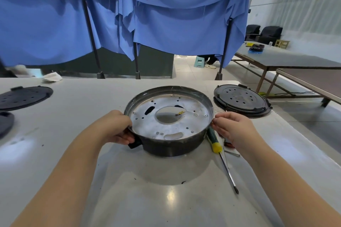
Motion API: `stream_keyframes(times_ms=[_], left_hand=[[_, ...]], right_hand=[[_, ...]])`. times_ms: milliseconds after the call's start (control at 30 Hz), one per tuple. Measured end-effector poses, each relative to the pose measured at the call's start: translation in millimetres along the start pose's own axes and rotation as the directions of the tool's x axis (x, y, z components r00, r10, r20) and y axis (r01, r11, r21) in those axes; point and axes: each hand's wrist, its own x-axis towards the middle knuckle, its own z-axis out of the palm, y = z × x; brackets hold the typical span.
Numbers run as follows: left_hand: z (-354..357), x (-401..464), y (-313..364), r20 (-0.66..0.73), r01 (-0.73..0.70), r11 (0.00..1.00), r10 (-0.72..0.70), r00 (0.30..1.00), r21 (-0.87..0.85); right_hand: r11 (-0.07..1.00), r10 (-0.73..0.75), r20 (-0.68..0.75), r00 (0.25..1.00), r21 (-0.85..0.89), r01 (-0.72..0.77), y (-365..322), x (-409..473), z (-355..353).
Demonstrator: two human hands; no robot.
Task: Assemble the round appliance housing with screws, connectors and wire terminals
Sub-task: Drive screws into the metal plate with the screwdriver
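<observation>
Housing first: the round dark metal appliance housing [168, 119], with its pale perforated plate and central hole facing up, sits on the white glossy worktable [166, 199] straight ahead at twelve o'clock. A short yellow-striped wire end [180, 113] shows through the hole. The left hand [115, 128] grips the rim at nine o'clock, fingers curled under by the black side tab [134, 143]; the right hand [233, 127] pinches the rim at three o'clock with curled fingertips. Just beside the housing at four o'clock lies a green-and-yellow-handled screwdriver [215, 143], tip towards the person. A round black vented lid [240, 100] rests at two o'clock, another black disc [24, 96] at ten. The step looks like seating or turning the housing: keep both grips level, rotate it slowly so the screw holes face the driver, and avoid trapping the wire.
</observation>
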Motion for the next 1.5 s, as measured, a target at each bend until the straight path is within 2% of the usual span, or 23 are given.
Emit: stream_keyframes(times_ms=[300,533,633,700,767,833,933,1033,1067,1133,1200,1300,1433,1500], left_hand=[[16,-18,-1,0.030,0.036,0.982,-0.031,0.999,-0.184],[27,-24,-11,0.053,0.062,0.979,-0.052,0.997,-0.196],[29,-31,-14,-0.017,0.031,0.998,-0.032,0.999,-0.055],[32,-35,-18,-0.151,-0.035,0.985,0.061,0.987,0.171],[38,-40,-20,-0.296,-0.048,0.909,0.185,0.937,0.415],[44,-48,-18,-0.390,-0.034,0.842,0.285,0.876,0.539],[51,-57,-13,-0.399,-0.115,0.751,0.466,0.790,0.650],[55,-65,-9,-0.272,-0.460,0.665,0.699,0.662,0.588],[57,-67,-7,-0.199,-0.564,0.640,0.734,0.649,0.521],[65,-70,-7,-0.059,-0.682,0.620,0.755,0.653,0.389],[75,-69,-10,0.034,-0.722,0.557,0.782,0.623,0.411],[82,-66,-12,0.046,-0.744,0.464,0.834,0.550,0.481],[80,-62,-11,-0.018,-0.779,0.448,0.871,0.491,0.440],[79,-62,-10,-0.075,-0.781,0.472,0.870,0.487,0.409]], right_hand=[[0.964,0.094,-0.031,0.995,0.251,-0.083,1,0,2],[0.946,0.101,-0.089,0.991,0.318,-0.068,15,0,2],[0.950,0.090,-0.124,0.988,0.309,-0.048,21,-3,2],[0.969,0.067,-0.140,0.988,0.247,-0.030,24,-6,0],[0.984,0.025,-0.140,0.990,0.177,0.000,27,-9,-1],[0.990,-0.018,-0.131,0.991,0.135,0.036,28,-14,-2],[0.994,-0.084,-0.125,0.989,0.054,0.091,29,-18,-3],[0.994,-0.111,-0.111,0.988,-0.008,0.111,31,-19,-3],[0.994,-0.110,-0.110,0.988,-0.013,0.109,31,-19,-2],[0.995,-0.096,-0.112,0.989,0.002,0.097,32,-17,-3],[0.996,-0.074,-0.100,0.992,0.037,0.078,32,-16,-4],[0.998,-0.062,-0.075,0.995,0.018,0.063,33,-15,-5],[0.996,-0.054,-0.042,0.998,0.063,0.057,33,-15,-4],[0.993,-0.056,-0.013,0.998,0.104,0.057,33,-15,-3]])
